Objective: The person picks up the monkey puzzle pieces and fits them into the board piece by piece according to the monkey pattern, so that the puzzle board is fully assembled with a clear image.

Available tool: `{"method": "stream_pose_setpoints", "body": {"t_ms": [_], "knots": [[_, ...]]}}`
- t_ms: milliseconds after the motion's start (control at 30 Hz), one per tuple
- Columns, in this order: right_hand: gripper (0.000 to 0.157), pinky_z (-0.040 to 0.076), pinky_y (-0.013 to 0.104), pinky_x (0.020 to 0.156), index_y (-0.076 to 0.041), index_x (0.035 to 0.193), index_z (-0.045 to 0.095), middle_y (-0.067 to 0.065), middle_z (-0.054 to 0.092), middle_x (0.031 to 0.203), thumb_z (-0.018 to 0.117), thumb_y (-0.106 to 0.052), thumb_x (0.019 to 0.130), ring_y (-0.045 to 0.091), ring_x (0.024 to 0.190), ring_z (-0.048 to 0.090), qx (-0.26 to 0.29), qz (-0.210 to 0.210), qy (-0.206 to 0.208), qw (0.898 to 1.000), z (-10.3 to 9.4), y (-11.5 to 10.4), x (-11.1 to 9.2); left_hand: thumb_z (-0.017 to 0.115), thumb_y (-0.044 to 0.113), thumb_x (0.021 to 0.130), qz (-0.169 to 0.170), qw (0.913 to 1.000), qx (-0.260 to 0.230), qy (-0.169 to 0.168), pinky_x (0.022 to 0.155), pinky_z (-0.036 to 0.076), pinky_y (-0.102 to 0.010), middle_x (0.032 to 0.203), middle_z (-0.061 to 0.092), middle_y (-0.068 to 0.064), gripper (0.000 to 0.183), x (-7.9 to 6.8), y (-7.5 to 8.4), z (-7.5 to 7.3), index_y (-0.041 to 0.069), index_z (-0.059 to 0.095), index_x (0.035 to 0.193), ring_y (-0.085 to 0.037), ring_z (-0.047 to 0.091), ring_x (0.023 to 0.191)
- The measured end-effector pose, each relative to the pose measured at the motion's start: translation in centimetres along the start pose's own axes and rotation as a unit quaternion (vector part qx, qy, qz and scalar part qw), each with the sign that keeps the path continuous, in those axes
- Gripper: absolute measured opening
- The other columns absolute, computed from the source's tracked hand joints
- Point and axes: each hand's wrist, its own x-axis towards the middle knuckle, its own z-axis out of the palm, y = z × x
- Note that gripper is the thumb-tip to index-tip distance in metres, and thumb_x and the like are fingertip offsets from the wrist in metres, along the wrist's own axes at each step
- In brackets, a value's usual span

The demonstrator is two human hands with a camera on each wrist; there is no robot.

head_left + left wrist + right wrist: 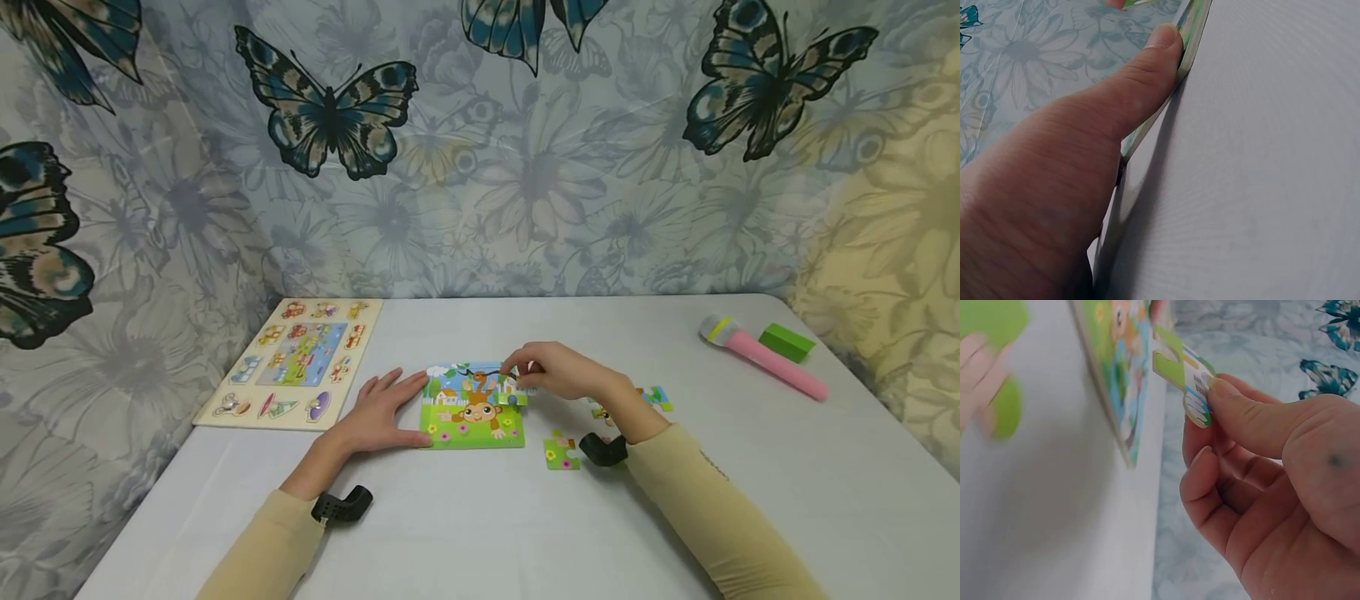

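A square jigsaw board (pixel 472 432) with a monkey picture lies mid-table. My left hand (pixel 375 418) is at its left side, fingers spread, thumb and index finger touching the border; in the left wrist view the thumb (pixel 1147 69) rests against the board's edge. Above the upper right part of the board, my right hand (pixel 562 371) pinches a jigsaw piece (pixel 1196 390) between thumb and fingers. That piece is green and white with blue, and is tilted in the right wrist view. Whether it touches the board I cannot tell.
Loose jigsaw pieces lie to the right: one green flowered piece (pixel 558 454) near the board and others, including a blue-green piece (pixel 658 398), partly behind the right forearm. A larger picture board (pixel 225 410) lies left. A pink microphone (pixel 772 361) and green block (pixel 786 342) lie far right.
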Motion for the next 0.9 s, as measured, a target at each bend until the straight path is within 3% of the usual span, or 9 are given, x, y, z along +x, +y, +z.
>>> {"method": "stream_pose_setpoints", "body": {"t_ms": [367, 600, 900], "knots": [[0.024, 0.05, 0.033, 0.075, -0.014, 0.123, 0.071, -0.002, 0.061, 0.098, 0.065, -0.009, 0.1, 0.016, 0.081, 0.057, 0.014, -0.008, 0.001, 1.0, 1.1, -1.7, 3.6, 0.077, 0.064, 0.078, -0.007, 1.0, 0.0, 0.0, 0.115, 0.006, -0.065, 0.161, 0.035, -0.003, 0.102, -0.1, 0.0, -0.1, 0.012, 0.039, 0.157, -0.039, 0.016, 0.15], [0.025, 0.054, 0.033, 0.072, -0.01, 0.125, 0.07, 0.001, 0.06, 0.096, 0.063, -0.007, 0.101, 0.022, 0.079, 0.059, 0.038, -0.011, -0.015, 0.999, 2.0, -2.7, 5.4, 0.077, 0.064, 0.079, -0.01, 0.9999, -0.004, -0.002, 0.114, 0.006, -0.066, 0.161, 0.036, -0.004, 0.102, 0.2, 0.1, 0.1, 0.011, 0.039, 0.157, -0.04, 0.017, 0.15], [0.026, 0.049, 0.028, 0.07, -0.013, 0.124, 0.07, 0.0, 0.062, 0.096, 0.064, -0.008, 0.1, 0.016, 0.076, 0.057, 0.038, 0.001, -0.022, 0.999, 3.6, -3.3, 7.4, 0.076, 0.064, 0.079, -0.007, 1.0, -0.002, -0.006, 0.115, 0.005, -0.065, 0.162, 0.034, -0.003, 0.101, 0.1, 0.0, 0.0, 0.013, 0.038, 0.158, -0.039, 0.016, 0.151]]}}
